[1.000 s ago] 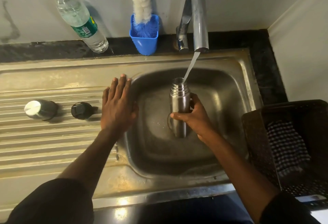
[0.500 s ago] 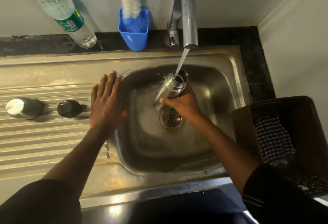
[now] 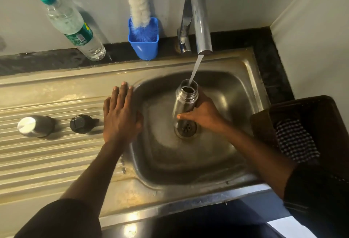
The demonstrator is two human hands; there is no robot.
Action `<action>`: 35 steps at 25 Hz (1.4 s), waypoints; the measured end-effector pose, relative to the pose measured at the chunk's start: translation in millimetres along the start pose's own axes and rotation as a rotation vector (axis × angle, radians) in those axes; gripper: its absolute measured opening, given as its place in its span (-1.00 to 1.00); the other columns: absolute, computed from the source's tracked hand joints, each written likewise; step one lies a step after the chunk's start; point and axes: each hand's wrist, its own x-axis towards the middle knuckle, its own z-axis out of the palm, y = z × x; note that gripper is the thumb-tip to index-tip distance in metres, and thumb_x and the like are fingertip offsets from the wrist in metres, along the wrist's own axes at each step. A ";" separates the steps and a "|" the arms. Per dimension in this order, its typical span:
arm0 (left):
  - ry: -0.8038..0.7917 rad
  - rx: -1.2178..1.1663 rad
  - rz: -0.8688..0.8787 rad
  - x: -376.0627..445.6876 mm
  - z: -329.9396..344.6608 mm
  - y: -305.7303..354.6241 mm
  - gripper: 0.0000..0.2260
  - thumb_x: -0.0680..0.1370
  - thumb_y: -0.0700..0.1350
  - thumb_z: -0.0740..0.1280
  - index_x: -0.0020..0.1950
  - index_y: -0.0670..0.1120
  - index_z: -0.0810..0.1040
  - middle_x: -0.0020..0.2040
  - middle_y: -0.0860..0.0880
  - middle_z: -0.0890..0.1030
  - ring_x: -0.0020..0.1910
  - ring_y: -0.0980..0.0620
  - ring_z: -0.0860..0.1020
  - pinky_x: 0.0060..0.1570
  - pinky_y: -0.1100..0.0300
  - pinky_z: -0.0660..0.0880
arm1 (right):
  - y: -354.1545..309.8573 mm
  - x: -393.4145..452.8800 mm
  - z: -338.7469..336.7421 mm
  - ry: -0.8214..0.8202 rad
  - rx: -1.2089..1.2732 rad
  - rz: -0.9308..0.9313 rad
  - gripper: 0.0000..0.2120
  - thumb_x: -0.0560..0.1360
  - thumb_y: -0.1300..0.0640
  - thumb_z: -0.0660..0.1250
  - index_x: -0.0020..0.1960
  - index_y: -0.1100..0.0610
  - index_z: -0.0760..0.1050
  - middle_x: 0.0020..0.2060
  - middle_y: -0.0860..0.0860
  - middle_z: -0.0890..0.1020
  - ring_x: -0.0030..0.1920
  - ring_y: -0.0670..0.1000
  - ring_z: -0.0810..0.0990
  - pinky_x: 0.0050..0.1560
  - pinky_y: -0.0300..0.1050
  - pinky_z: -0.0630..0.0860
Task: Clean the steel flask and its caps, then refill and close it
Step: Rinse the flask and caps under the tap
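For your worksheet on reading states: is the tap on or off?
On. A stream of water runs from the tap into the open mouth of the flask that the right hand holds.

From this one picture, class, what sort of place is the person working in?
Most likely a home kitchen sink: a steel basin with a ridged drainboard, a running tap and a bottle brush in a blue holder.

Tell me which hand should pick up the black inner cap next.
Left, probably. The left hand lies flat and free on the sink edge, right beside the black inner cap. The right hand is gripping the steel flask under the tap's stream.
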 end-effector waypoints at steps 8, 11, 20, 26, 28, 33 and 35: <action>-0.002 -0.018 -0.017 0.1 -1.4 0.0 -0.17 0.59 0.03 0.43 0.73 -0.02 0.03 0.74 -0.04 -0.01 0.72 -0.12 -0.06 0.65 -0.22 0.03 | -10.3 4.6 0.2 0.009 0.120 0.103 -0.18 0.18 0.17 0.75 0.35 -0.06 0.48 0.03 -0.15 0.72 0.04 -0.14 0.70 0.08 -0.11 0.67; 0.010 -0.013 -0.003 0.0 -0.8 1.6 -0.17 0.59 0.02 0.44 0.73 -0.03 0.05 0.73 -0.05 0.00 0.71 -0.12 -0.05 0.65 -0.22 0.03 | -8.2 -4.2 -3.5 0.036 0.469 0.288 -0.38 0.33 0.08 0.67 0.32 0.00 0.52 0.10 -0.02 0.72 0.11 0.05 0.71 -0.03 0.00 0.68; 0.009 -0.015 -0.007 -0.3 -0.8 1.5 -0.19 0.59 0.01 0.43 0.73 -0.04 0.06 0.73 -0.07 0.03 0.71 -0.14 -0.03 0.64 -0.24 0.06 | -11.7 20.6 31.6 0.170 1.557 0.880 -0.43 0.54 -0.24 0.31 0.16 0.28 0.58 -0.13 0.26 0.68 -0.19 0.16 0.67 -0.42 -0.22 0.55; 0.013 -0.015 -0.009 0.2 0.5 -0.6 -0.20 0.59 0.01 0.41 0.73 -0.03 0.05 0.73 -0.05 0.02 0.71 -0.12 -0.03 0.65 -0.19 0.03 | -33.3 16.5 40.3 0.011 1.663 0.772 -0.48 0.55 -0.19 0.35 0.13 0.30 0.61 -0.10 0.28 0.71 -0.24 0.23 0.74 -0.43 -0.17 0.62; 0.007 -0.018 -0.007 -0.1 0.1 0.5 -0.19 0.59 0.01 0.42 0.73 -0.02 0.04 0.74 -0.04 0.00 0.72 -0.11 -0.05 0.66 -0.18 0.01 | -30.1 2.5 36.9 -0.004 1.557 0.779 -0.50 0.53 -0.17 0.38 0.14 0.28 0.60 -0.09 0.25 0.69 -0.25 0.20 0.71 -0.46 -0.18 0.58; 0.003 -0.014 -0.015 0.5 0.7 0.2 -0.19 0.60 0.04 0.40 0.73 -0.02 0.03 0.74 -0.03 0.00 0.72 -0.10 -0.06 0.66 -0.17 -0.01 | -42.2 20.6 21.3 -0.033 1.626 0.786 -0.52 0.53 -0.17 0.33 0.01 0.28 0.62 -0.21 0.20 0.70 -0.30 0.13 0.71 -0.39 -0.15 0.64; 0.001 -0.018 -0.016 0.5 0.5 0.3 -0.19 0.59 0.03 0.40 0.73 -0.02 0.03 0.74 -0.03 0.00 0.72 -0.10 -0.05 0.66 -0.18 0.00 | -51.0 16.8 23.2 -0.114 1.518 0.769 -0.51 0.56 -0.19 0.33 0.01 0.27 0.63 -0.19 0.22 0.70 -0.28 0.17 0.72 -0.31 -0.10 0.68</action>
